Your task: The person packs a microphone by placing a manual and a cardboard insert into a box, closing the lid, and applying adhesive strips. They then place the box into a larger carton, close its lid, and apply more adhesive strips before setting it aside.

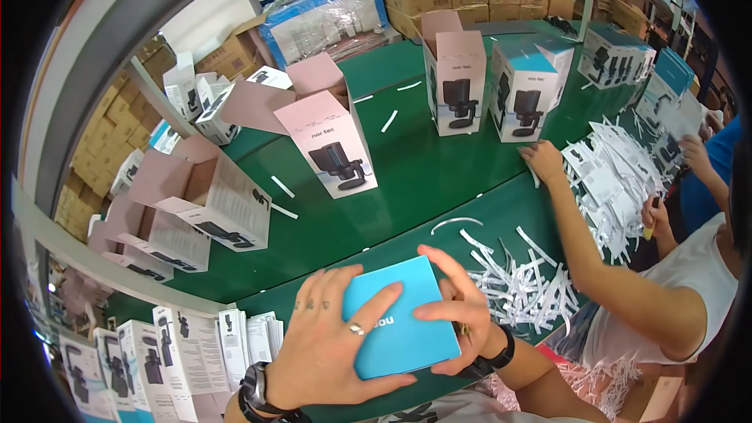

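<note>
Both the left hand (329, 345) and right hand (458, 309) clasp a blue box (399, 317), just beside the paper strips (521, 282).

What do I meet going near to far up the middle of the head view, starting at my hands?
Blue box held between left hand and right hand → bare green table → open pink box standing upright → plastic-wrapped blue bundle at the table's far edge.
</note>
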Demonstrator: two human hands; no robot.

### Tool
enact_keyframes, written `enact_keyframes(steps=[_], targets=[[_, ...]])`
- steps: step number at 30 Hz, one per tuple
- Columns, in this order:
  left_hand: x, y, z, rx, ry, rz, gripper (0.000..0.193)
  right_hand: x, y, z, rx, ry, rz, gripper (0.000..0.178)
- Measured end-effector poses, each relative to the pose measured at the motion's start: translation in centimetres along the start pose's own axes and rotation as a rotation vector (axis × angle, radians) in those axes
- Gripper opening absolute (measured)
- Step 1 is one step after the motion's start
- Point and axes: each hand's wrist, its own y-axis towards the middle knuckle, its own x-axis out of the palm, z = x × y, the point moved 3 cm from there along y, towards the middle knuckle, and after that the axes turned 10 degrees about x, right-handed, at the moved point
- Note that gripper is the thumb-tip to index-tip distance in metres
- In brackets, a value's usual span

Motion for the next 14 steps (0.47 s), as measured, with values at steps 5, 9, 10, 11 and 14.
enact_keyframes(steps=[5, 9, 10, 11, 14], targets=[[-0.7, -1.3, -1.2, -0.005, 0.061, 0.020, 0.093, 1.4, -2.3, 2.5, -0.061, 0.103, 0.186, 0.051], [-2.4, -3.0, -11.3, -0.403, 0.262, 0.335, 0.079, 3.1, -4.2, 6.5, 0.355, -0.049, 0.275, 0.028], [-2.6, -3.0, -15.0, -0.502, 0.214, 0.432, 0.079, 3.6, -4.2, 7.1, 0.372, -0.097, 0.241, 0.024], [-3.0, -2.8, -18.3, -0.604, 0.170, 0.529, 0.078, 4.2, -4.1, 7.5, 0.386, -0.140, 0.205, 0.020], [-3.2, 0.3, -23.4, -0.909, 0.568, 0.360, 0.084, 4.7, -4.9, 7.6, 0.389, -0.119, 0.137, 0.020]])
